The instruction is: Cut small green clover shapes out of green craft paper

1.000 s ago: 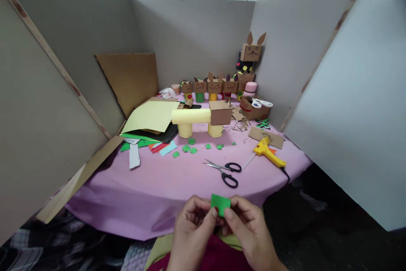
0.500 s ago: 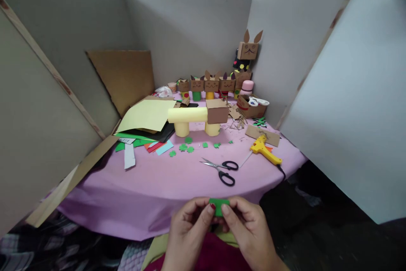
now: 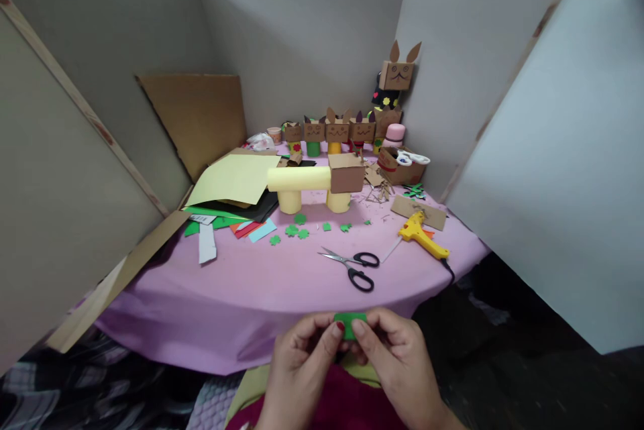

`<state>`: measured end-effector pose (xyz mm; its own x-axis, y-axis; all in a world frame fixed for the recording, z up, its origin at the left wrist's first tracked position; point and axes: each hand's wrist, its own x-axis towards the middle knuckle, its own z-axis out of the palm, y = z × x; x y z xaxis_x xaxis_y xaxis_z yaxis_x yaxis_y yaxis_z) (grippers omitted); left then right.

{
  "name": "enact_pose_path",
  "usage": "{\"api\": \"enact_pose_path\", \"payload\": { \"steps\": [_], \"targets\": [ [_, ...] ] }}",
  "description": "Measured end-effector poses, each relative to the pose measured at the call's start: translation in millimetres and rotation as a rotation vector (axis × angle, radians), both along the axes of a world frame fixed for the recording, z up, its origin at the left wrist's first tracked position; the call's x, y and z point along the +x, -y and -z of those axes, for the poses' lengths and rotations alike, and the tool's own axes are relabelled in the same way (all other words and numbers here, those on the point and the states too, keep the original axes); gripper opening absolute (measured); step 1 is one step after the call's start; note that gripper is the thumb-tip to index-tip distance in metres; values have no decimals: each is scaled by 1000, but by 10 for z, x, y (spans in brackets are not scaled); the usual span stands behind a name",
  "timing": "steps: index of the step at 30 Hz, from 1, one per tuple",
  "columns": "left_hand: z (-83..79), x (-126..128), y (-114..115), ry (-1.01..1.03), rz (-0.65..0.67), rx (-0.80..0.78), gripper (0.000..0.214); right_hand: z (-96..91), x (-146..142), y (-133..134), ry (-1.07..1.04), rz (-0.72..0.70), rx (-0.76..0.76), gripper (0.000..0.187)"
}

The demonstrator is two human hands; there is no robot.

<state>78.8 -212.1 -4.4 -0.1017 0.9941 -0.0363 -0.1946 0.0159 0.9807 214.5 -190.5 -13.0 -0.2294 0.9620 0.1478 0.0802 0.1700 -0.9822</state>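
A small green paper piece (image 3: 349,323) is pinched between both my hands just in front of the table's near edge. My left hand (image 3: 304,363) grips its left side with thumb and fingers closed. My right hand (image 3: 390,356) grips its right side, fingers also closed. Black-handled scissors (image 3: 355,265) lie open on the pink tablecloth (image 3: 241,296) a little beyond my hands. A yellow glue gun (image 3: 422,235) lies to the right of them.
A yellow tube figure with a cardboard box head (image 3: 314,185) stands mid-table among small green cut-outs (image 3: 296,230). Coloured paper sheets (image 3: 231,195) lie at left. Cardboard animal figures (image 3: 337,131) line the back. A cardboard box (image 3: 400,168) sits back right. Grey partition walls enclose the table.
The green piece has been folded or turned flatter between my fingers and now shows less of its face. My hands stay in about the same place.
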Motion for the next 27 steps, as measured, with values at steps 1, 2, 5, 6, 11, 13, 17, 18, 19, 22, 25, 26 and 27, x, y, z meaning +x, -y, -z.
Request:
{"api": "enact_pose_path", "payload": {
  "steps": [1,2,5,6,11,13,17,18,19,22,25,26,27],
  "targets": [
    [3,-6,5,-23,9,10,11,2,2,-3,14,6,2,33],
    [7,-14,8,-49,18,20,12,3,3,-6,29,15,7,34],
    [15,-43,8,-143,-16,61,12,-4,3,-13,65,44,19,36],
    [16,-51,5,-177,-33,77,12,-9,2,-14,69,44,18,37],
    [1,-56,-28,-209,-76,90,8,-36,1,-22,15,-37,19,30],
    [-4,-48,-37,-147,-115,60,11,-40,6,-26,-7,-76,31,26],
    [-13,-41,-32,-93,-121,17,13,-35,21,-25,2,-100,64,25],
    [-16,-41,-29,-85,-113,14,12,-31,27,-23,-7,-100,69,24],
    [-20,-41,-27,-77,-107,12,12,-27,33,-20,-27,-102,72,22],
    [-30,-42,-30,-54,-102,9,13,-10,56,-13,-118,-72,72,21],
    [-40,-36,-40,-32,-94,-9,14,3,81,-14,-150,-40,100,33],
    [-41,-33,-42,-20,-89,-16,14,6,88,-16,-144,-39,109,32],
    [-41,-30,-43,-7,-82,-22,14,8,92,-17,-139,-42,115,29]
  ]
}}
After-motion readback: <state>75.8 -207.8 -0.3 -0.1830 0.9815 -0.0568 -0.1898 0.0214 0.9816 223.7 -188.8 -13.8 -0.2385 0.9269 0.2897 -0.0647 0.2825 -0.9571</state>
